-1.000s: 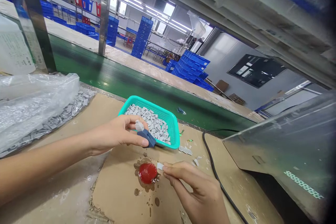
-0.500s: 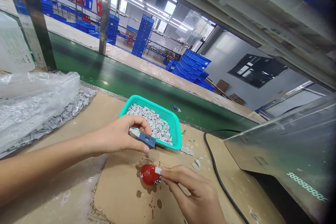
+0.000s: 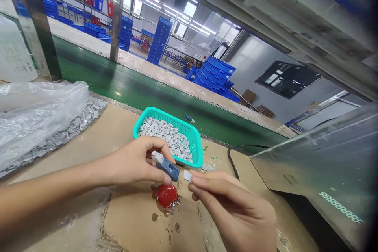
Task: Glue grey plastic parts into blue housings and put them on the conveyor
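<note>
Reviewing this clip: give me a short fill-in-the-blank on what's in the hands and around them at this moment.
The left hand grips a tool with a ____ body.
The right hand pinches a small ____ piece.
The teal basket holds small ____ parts.
A ____ blob sits on the cardboard below the hands.

Missing words: blue; white; grey; red.

A blue plastic holder (image 3: 167, 169) with a white tip angles out of the left hand (image 3: 132, 163), gripped between thumb and fingers. The right hand (image 3: 233, 208) pinches a small white plastic piece (image 3: 187, 176) (too small to make out detail) at its fingertips, just beside a glossy red blob (image 3: 167, 195).
</note>
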Motion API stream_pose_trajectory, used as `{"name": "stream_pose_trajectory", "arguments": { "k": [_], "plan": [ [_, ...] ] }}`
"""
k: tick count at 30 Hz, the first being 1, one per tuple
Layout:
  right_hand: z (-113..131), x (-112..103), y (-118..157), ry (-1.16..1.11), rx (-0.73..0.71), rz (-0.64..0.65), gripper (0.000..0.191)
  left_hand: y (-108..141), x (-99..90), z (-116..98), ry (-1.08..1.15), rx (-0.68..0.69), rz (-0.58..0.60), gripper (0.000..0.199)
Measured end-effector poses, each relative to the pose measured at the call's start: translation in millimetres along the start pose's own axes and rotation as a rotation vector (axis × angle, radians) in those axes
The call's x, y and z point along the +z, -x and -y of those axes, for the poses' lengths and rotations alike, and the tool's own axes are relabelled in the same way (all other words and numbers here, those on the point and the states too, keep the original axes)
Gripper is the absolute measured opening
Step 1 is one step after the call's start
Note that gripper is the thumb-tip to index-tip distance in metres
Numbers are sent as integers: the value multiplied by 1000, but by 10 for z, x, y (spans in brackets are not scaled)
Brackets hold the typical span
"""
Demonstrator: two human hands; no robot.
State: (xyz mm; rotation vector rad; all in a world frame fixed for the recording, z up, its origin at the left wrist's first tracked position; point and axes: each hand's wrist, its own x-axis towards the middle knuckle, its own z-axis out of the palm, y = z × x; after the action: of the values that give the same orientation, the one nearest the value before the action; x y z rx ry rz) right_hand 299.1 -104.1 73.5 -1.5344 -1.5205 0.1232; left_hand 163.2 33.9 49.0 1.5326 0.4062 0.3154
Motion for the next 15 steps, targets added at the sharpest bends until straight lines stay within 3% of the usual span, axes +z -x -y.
{"name": "stream_pose_trajectory", "arguments": {
  "k": [7,15],
  "plan": [
    [-35,127,-20,33,-122,16,21,40,63,-13,65,-17,2,21],
    [-87,164,16,9,-108,112,20,26,112,42,260,16,-8,18]
  ]
}}
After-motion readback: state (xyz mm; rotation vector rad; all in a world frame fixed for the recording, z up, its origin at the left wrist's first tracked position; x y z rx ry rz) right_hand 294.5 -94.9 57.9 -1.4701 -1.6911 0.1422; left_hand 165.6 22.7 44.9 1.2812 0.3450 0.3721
